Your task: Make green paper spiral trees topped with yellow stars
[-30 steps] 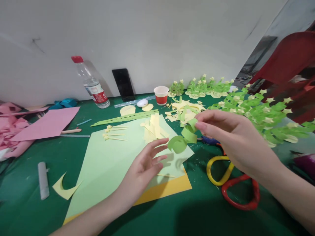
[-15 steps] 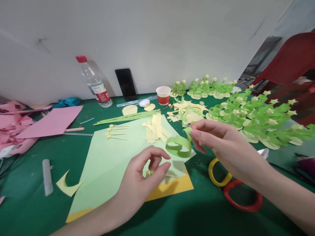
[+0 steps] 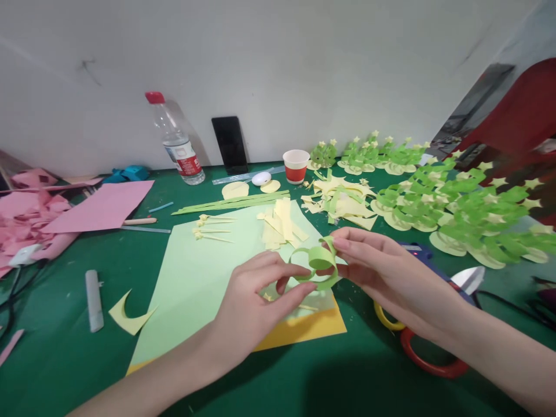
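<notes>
Bottle label: whitish marks on a red band, and a pale panel adjoining it; the print is too small and blurred for me to read.
Blue tool on my right: a little pale patch on its body; I cannot tell whether it bears lettering.
Readable words: none.

Light-green paper strip curled into loops, held raised by right fingers, left fingers at its lower-left curl.
</notes>
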Available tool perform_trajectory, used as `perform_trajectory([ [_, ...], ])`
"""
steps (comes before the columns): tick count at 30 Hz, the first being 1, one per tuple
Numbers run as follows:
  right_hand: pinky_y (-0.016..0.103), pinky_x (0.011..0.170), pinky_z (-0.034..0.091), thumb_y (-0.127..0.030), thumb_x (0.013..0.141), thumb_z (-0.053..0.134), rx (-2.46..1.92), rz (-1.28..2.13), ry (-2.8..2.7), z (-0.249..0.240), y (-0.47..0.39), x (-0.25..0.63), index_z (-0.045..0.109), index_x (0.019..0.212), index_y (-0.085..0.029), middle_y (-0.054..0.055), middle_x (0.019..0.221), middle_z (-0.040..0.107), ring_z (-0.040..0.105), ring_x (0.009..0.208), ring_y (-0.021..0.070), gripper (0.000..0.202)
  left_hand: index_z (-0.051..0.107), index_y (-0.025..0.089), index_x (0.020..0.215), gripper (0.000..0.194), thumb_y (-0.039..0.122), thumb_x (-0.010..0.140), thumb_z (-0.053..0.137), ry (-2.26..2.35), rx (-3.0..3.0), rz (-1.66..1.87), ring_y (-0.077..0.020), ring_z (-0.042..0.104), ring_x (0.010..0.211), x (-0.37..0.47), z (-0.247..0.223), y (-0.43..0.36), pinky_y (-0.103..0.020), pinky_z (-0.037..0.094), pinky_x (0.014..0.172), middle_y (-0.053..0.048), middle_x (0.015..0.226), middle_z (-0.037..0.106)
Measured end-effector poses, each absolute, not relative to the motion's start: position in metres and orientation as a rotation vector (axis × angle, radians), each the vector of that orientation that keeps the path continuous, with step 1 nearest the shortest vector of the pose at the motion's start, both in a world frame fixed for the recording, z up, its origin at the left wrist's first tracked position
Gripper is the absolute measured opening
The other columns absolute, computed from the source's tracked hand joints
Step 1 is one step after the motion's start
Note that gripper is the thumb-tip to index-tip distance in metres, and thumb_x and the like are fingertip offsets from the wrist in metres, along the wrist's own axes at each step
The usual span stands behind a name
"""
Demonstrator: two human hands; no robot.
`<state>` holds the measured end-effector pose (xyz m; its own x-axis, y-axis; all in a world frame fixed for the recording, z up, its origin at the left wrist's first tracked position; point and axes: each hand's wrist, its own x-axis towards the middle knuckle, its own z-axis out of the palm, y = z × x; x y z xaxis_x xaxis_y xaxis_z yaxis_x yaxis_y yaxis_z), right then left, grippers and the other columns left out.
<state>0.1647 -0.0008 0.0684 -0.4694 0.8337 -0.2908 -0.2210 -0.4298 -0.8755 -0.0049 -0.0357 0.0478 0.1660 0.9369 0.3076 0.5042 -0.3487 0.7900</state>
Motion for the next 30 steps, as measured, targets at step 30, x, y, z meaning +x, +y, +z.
perform_trajectory([
  [30,0.016,0.055,0.042,-0.037,0.066,0.07,-1.018,1.808,-1.043,0.07,-0.015,0.161,0.056,0.063,-0.02,-0.002,0.064,0.049,0.045,0.06,0.0086,0.021,0.061,0.019,0.061,0.013,0.017,0.073,0.056,1.354,1.753,1.141,-0.0125,0.05,0.06,-0.009,0.061,-0.032,-0.024,0.04,0.056,0.0,0.064,0.057],
])
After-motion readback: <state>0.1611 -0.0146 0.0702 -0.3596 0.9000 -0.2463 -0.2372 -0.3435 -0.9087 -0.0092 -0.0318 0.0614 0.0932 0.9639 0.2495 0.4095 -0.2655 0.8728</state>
